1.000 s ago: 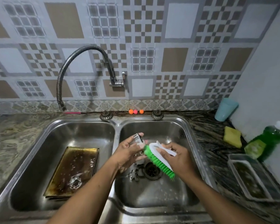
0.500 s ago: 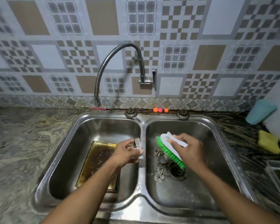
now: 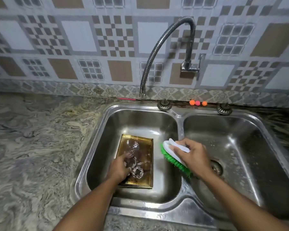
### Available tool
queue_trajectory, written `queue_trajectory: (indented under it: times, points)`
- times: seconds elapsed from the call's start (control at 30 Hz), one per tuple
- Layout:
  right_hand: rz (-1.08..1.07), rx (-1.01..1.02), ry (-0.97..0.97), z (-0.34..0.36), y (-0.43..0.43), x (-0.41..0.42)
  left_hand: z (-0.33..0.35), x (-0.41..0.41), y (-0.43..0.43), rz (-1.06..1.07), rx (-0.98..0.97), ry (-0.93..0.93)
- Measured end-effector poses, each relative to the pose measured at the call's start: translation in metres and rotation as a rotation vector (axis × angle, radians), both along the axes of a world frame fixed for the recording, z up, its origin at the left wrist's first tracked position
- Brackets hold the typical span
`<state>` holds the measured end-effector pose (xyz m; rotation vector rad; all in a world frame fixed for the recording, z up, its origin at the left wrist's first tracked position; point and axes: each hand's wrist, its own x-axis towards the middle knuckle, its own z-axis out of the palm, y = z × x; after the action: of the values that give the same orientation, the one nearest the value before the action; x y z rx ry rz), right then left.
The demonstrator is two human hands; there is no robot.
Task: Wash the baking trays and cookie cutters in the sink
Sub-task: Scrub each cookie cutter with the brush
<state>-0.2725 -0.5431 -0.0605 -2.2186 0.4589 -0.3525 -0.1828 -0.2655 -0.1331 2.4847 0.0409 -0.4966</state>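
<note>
Soft, even indoor light; pale glare on the steel sink point(image 3: 178, 212); blurred wall tiles point(image 3: 80, 35); wide-angle bowing at edges.

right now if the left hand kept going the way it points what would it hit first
Probably the baking tray in the left basin: the left hand reaches down and forward over it, blurred, with the flower-shaped cookie cutter just beside it. Whether it already touches the tray is unclear.

The left basin of the stainless steel double sink point(image 3: 179, 120) is being partly filled by a tarnished golden rectangular baking tray point(image 3: 148, 152), its divider is being overhung by a white, green-bristled brush point(image 3: 169, 150), and the right basin is being left open.
</note>
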Motion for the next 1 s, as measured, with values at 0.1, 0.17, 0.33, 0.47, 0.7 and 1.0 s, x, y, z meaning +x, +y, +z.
queue_trajectory:
  times: [0.1, 0.17, 0.33, 0.47, 0.7, 1.0]
  points:
    - [0.002, -0.016, 0.007, -0.001, 0.001, 0.001, -0.007, -0.004, 0.001, -0.014, 0.049, -0.014]
    - [-0.005, -0.02, 0.024, 0.0, -0.001, 0.0, -0.011, -0.007, 0.001, -0.013, 0.083, -0.018]
    - [-0.075, -0.013, 0.031, 0.012, -0.018, -0.01, -0.004, -0.009, -0.01, -0.007, 0.047, -0.075]
    - [-0.148, 0.021, 0.007, 0.029, -0.049, -0.024, 0.021, -0.01, -0.047, -0.018, -0.108, -0.201]
    - [-0.316, 0.085, -0.029, 0.044, -0.125, -0.066, 0.069, -0.045, -0.164, -0.253, -0.358, -0.363]
    - [-0.324, 0.178, 0.108, -0.02, -0.21, -0.129, 0.002, -0.103, -0.286, -0.421, -0.103, 0.0]
